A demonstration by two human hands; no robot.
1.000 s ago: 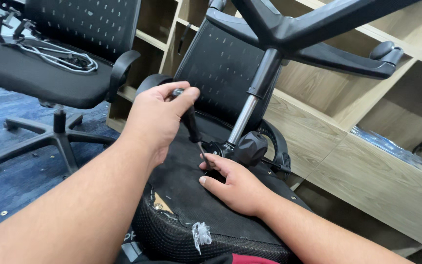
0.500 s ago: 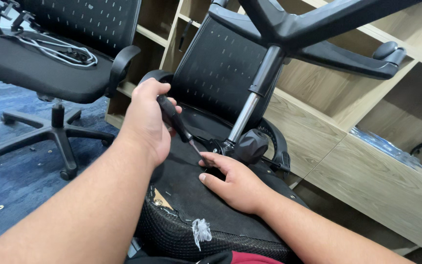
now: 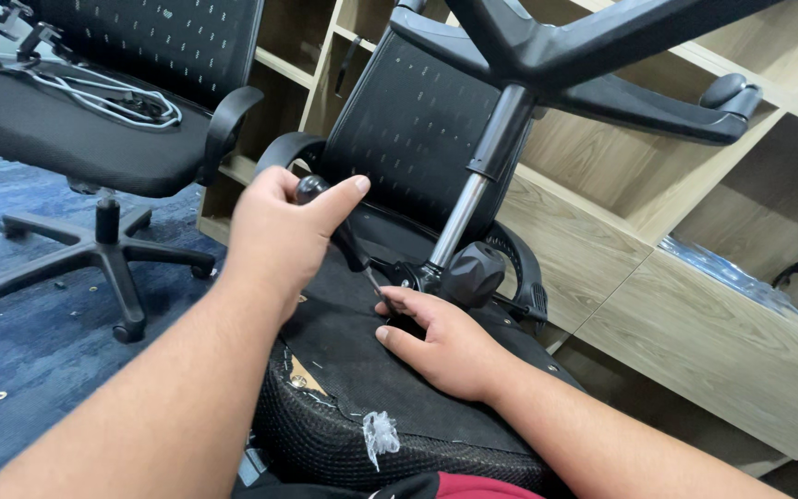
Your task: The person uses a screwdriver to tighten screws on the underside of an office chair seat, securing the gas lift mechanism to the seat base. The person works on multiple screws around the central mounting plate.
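Blue-carpeted office, wooden shelving (image 3: 685,305) | overturned black mesh office chair (image 3: 371,370), base attached | left hand (image 3: 279,226) fisted on black-handled screwdriver (image 3: 348,240), tip at seat-plate | right hand (image 3: 445,346) spread flat beside | fastener work apparently unfinished

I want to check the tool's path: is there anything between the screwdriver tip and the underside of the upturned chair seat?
Nothing visible. The left hand holds the screwdriver, slanting down to the seat underside. The right hand rests beside the tip, fingers against the shaft, hiding the contact point.
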